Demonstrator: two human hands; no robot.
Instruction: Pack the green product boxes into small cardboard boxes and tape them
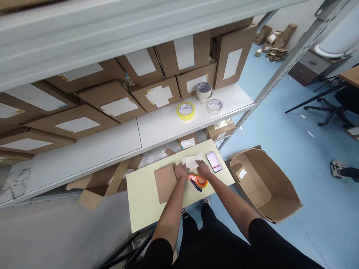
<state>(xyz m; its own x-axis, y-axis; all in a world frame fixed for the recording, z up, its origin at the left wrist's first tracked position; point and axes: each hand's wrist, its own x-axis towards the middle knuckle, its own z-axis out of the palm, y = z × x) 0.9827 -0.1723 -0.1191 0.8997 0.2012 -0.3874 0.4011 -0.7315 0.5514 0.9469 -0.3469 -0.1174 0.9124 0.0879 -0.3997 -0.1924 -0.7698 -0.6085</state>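
Note:
A small white sheet of paper (191,162) lies at the far side of the cream-coloured table (141,198), between both hands. My left hand (181,171) is at the sheet's left end, its fingers closed on the edge, close beside a flat brown cardboard piece (164,184). My right hand (203,169) pinches the sheet's right end. Just nearer to me, between my forearms, rests an orange tape dispenser (198,180) with a dark blue handle. A phone (214,161) with a lit screen lies right of my right hand.
Behind the table stands a grey shelf (165,129) with stacked cardboard boxes (112,102), a yellow tape roll (185,111) and white tape rolls (214,106). An open carton (260,183) sits on the floor at right. Another person's shoe (336,169) shows at far right.

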